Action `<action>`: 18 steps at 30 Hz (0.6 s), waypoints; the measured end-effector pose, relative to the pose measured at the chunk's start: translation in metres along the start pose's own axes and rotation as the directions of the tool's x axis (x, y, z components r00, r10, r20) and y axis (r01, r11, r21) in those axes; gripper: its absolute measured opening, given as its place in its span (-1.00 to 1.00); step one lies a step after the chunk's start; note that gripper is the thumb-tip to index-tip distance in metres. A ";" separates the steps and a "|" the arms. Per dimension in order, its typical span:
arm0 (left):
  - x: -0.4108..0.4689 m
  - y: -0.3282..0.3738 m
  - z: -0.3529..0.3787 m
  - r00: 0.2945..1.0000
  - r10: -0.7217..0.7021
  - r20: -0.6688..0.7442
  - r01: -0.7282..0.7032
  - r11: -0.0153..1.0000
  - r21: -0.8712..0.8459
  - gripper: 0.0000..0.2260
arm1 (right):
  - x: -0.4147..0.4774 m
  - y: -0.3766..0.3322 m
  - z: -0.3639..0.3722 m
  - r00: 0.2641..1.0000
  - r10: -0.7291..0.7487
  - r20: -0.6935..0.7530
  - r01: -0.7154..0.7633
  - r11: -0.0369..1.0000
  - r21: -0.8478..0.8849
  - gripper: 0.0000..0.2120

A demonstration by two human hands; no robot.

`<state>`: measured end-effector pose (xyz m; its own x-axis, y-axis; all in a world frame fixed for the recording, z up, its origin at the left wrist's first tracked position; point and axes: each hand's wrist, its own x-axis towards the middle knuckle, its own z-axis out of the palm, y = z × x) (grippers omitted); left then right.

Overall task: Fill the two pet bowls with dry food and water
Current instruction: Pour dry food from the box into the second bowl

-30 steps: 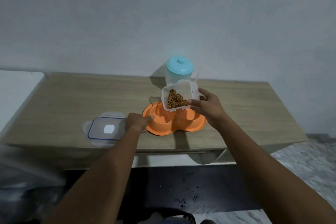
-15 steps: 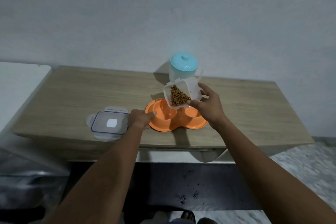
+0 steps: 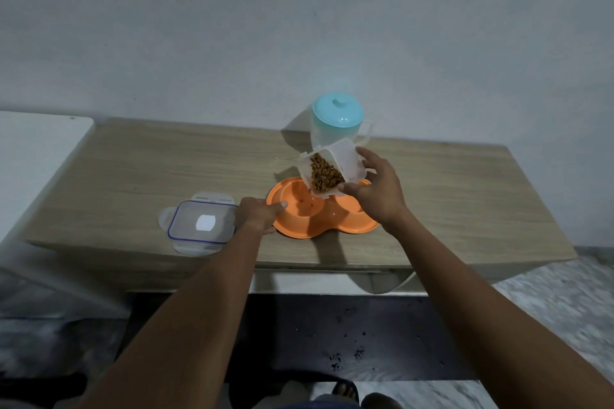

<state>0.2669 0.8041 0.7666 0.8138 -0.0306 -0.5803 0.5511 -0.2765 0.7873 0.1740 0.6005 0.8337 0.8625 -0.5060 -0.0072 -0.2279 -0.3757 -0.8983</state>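
An orange double pet bowl (image 3: 299,226) lies on the wooden table (image 3: 166,176). My right hand (image 3: 378,192) grips a clear plastic container (image 3: 345,159) of brown dry food (image 3: 324,176), tipped steeply toward the left bowl, with the food piled at its lower lip. My left hand (image 3: 259,212) rests on the bowl's left rim with the thumb over the edge, steadying it. A few bits of food lie in the left bowl. Behind stands a translucent jug with a turquoise lid (image 3: 337,116).
The container's clear lid with a blue seal (image 3: 201,222) lies flat on the table, left of my left hand. A white surface (image 3: 36,149) adjoins the table's left end. Dark floor and my feet show below the table's front edge.
The container has tipped further over the left bowl, and the food has slid toward its lower edge. My left hand stays on the bowl's rim.
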 end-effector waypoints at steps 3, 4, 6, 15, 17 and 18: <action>0.001 0.000 0.000 1.000 0.005 0.005 -0.005 1.000 0.006 -0.76 | 0.000 -0.001 0.001 1.000 -0.031 0.004 0.031 0.998 -0.049 -0.19; 0.001 -0.001 0.000 1.000 0.005 0.007 -0.005 1.000 0.007 -0.76 | 0.000 -0.001 0.002 0.999 -0.034 0.000 0.034 0.998 -0.051 -0.19; 0.002 -0.001 0.000 1.000 0.003 0.013 -0.003 1.000 0.005 -0.73 | 0.000 -0.001 0.003 1.000 -0.030 -0.009 0.030 0.998 -0.049 -0.18; 0.007 -0.002 0.001 1.000 -0.010 0.006 0.010 1.000 0.019 -0.76 | -0.002 0.001 0.005 1.000 -0.015 -0.006 0.014 0.999 -0.035 -0.18; 0.008 -0.002 0.001 1.000 -0.015 0.010 0.015 1.000 0.009 -0.75 | -0.002 0.000 0.005 1.000 -0.016 0.000 0.016 0.999 -0.029 -0.19; 0.008 -0.002 0.001 1.000 -0.018 0.012 0.018 1.000 0.005 -0.74 | -0.002 0.000 0.006 1.000 -0.005 -0.002 0.005 1.000 -0.009 -0.19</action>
<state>0.2725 0.8030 0.7602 0.8016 -0.0368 -0.5968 0.5646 -0.2820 0.7757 0.1746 0.6060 0.8314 0.8626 -0.5060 -0.0018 -0.2277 -0.3851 -0.8944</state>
